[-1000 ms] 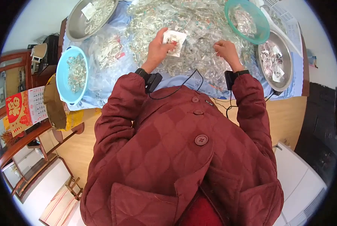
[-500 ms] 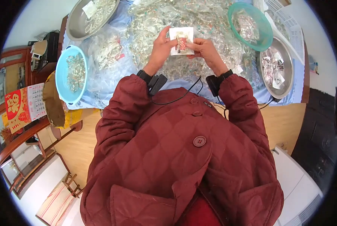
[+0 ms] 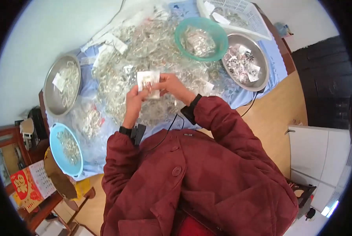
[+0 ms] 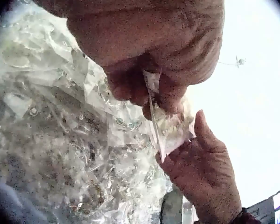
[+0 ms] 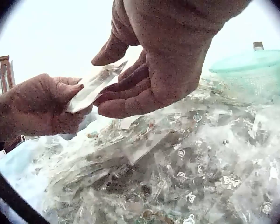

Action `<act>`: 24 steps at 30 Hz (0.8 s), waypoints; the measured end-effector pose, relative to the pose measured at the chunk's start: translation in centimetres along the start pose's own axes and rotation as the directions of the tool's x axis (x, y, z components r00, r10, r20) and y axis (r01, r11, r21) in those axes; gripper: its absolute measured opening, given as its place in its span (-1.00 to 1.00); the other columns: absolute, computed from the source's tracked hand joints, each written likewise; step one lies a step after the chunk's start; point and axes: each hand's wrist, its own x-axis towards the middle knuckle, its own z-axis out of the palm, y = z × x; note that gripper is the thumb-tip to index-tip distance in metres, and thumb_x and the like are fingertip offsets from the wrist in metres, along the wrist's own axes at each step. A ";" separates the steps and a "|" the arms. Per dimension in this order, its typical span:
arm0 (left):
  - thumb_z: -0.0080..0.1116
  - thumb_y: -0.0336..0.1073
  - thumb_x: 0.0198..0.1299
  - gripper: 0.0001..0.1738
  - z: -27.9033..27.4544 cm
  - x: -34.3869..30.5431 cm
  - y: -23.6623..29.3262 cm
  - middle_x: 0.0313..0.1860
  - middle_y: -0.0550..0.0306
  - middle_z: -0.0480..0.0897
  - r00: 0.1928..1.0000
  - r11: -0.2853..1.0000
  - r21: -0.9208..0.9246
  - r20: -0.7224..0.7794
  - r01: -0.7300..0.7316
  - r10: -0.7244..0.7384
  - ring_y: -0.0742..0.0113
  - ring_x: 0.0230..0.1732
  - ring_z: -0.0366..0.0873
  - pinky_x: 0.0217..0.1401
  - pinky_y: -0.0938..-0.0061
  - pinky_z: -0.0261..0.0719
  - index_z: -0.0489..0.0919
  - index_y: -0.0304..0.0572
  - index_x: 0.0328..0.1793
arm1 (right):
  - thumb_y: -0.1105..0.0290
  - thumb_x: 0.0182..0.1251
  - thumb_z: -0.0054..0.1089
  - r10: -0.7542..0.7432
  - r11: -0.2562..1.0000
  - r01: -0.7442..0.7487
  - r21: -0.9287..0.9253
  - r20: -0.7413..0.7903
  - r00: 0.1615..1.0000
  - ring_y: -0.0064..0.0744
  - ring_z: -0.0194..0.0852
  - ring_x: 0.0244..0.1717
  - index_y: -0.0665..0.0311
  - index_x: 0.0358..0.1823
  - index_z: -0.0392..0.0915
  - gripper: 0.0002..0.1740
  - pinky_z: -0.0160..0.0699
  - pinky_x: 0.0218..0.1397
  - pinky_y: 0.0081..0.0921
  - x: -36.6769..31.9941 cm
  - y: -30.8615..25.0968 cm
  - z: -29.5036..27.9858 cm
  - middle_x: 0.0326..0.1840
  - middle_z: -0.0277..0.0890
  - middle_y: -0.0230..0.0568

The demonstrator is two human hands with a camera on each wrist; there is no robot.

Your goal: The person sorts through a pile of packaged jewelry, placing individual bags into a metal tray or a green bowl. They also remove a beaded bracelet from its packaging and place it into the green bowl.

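Both hands hold one small white-backed packet (image 3: 143, 76) with reddish and pale small pieces showing in it, above a heap of clear bags (image 3: 121, 63). My left hand (image 3: 134, 105) pinches the packet's lower left edge between thumb and fingers. From the other side, my right hand (image 3: 175, 86) grips its right edge. Seen from the left wrist, the packet (image 4: 172, 130) is nearly edge-on between the left hand (image 4: 149, 42) and right hand (image 4: 203, 170). In the right wrist view it slants between the two hands, well over the bagged trinkets (image 5: 191, 163).
A green basket (image 3: 180, 39), a steel bowl (image 3: 264, 74) and a white basket (image 3: 258, 23) stand at the right. Another steel bowl (image 3: 50, 90) and a light-blue basin (image 3: 55, 147) are at the left. Thin cables (image 3: 166, 135) run near the wrists.
My right hand has come left from over the heap and taken hold of the packet beside my left hand. The head view has since turned toward the right.
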 end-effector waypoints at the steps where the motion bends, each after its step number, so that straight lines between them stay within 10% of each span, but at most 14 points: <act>1: 0.13 -0.29 0.08 -0.71 -0.1 0.0 0.1 -0.21 0.29 0.59 0.999 0.999 0.052 0.051 -0.004 0.001 0.56 -0.27 0.49 -0.29 0.66 0.38 0.54 -0.17 -0.05 | 0.40 -0.04 0.30 -0.008 0.998 0.009 0.061 -0.007 1.000 -0.53 0.51 -0.53 0.36 -0.37 0.62 -0.79 0.48 -0.53 -0.58 -0.1 -0.1 -0.1 -0.51 0.55 -0.30; 12: 0.11 -0.39 0.05 -0.65 2.5 -0.4 3.2 -0.18 0.21 0.59 0.997 0.979 -0.205 0.066 -0.012 0.026 0.44 -0.19 0.53 -0.09 0.54 0.47 0.50 -0.30 0.02 | 0.40 0.04 0.21 -0.055 0.996 0.065 0.065 -0.139 0.989 -0.46 0.56 -0.39 0.43 -0.21 0.53 -0.70 0.55 -0.37 -0.51 0.1 -0.8 -1.4 -0.34 0.58 -0.22; 24: 0.10 -0.43 0.12 -0.78 0.7 1.5 3.9 -0.30 0.22 0.58 0.994 0.892 -0.447 0.036 -0.073 0.099 0.54 -0.41 0.47 -0.33 0.65 0.44 0.49 -0.24 -0.07 | 0.37 0.23 0.08 -0.053 0.966 0.063 0.250 -0.045 0.998 -0.45 0.57 -0.30 0.48 -0.11 0.49 -0.70 0.59 -0.36 -0.58 0.4 -2.5 -2.7 -0.20 0.56 -0.18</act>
